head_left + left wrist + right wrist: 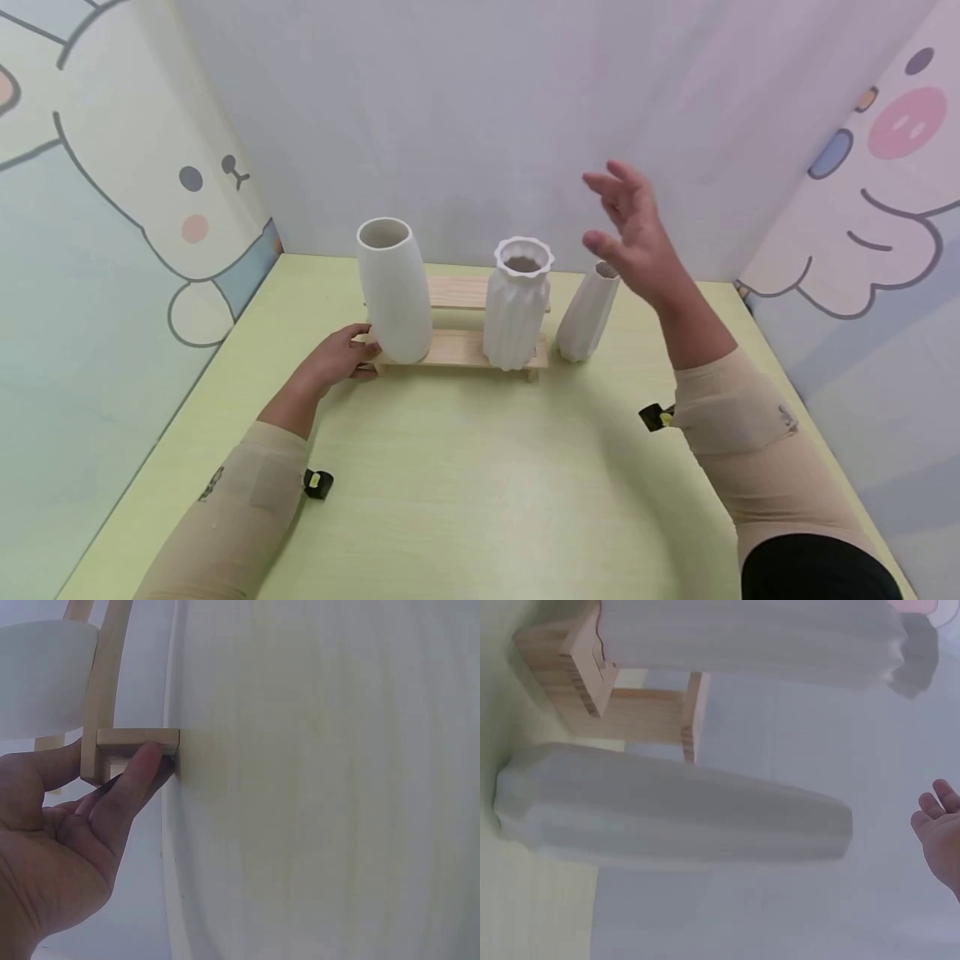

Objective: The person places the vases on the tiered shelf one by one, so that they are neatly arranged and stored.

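Observation:
My left hand [339, 358] grips the left end of a two-step wooden shelf [457, 346], thumb and fingers about its front leg [139, 740] in the left wrist view. Close by that hand, a tall smooth white vase [395, 292] stands upright on the lower step. A white ribbed vase [516, 312] with a scalloped rim stands at the step's right end. On the table beside the shelf is a slim faceted white vase [587, 317], narrowing toward its top. My right hand [633, 233] is raised in the air over this slim vase, fingers loosely bent and holding nothing.
The pale yellow-green table [450, 483] meets a plain light back wall [420, 108]. Side panels with cartoon animals [142, 167] stand left and right. A small black strap end [318, 483] hangs by the left forearm, and another black piece [655, 417] by the right.

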### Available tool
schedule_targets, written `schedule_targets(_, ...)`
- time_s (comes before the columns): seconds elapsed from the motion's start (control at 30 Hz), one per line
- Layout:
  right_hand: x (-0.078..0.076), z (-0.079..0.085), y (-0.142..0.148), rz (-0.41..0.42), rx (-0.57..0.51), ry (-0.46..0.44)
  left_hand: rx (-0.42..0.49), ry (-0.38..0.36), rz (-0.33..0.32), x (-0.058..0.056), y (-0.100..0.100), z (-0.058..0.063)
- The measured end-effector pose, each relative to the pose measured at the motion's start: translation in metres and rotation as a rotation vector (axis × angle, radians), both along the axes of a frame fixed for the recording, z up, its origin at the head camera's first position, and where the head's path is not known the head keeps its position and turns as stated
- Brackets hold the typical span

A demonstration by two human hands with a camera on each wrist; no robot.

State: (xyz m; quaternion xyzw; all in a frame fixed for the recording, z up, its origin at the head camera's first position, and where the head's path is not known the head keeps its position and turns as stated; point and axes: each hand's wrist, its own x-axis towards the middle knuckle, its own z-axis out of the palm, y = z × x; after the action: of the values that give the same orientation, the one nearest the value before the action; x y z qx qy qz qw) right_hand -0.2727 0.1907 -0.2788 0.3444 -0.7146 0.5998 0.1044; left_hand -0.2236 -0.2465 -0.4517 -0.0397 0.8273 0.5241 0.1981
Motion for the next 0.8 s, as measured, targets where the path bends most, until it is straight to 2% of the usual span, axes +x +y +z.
schedule_targets(0.13,0.0,0.003,0.022,-0.067,-0.037,-0.016,-0.008,-0.005,0.004,-0.001,0.0,0.0)
schedule_targets(0.3,-0.001,-0.007,0.045,-0.119,-0.069,-0.071,-0.018,-0.009,0.003,-0.001,0.002,0.001)
schedule_targets(0.53,-0.005,-0.037,0.061,-0.146,-0.06,-0.17,-0.01,-0.014,0.005,-0.002,0.003,0.003)
schedule_targets(0.8,-0.013,-0.077,0.057,-0.115,-0.009,-0.251,-0.007,-0.012,0.003,-0.002,0.004,0.004)
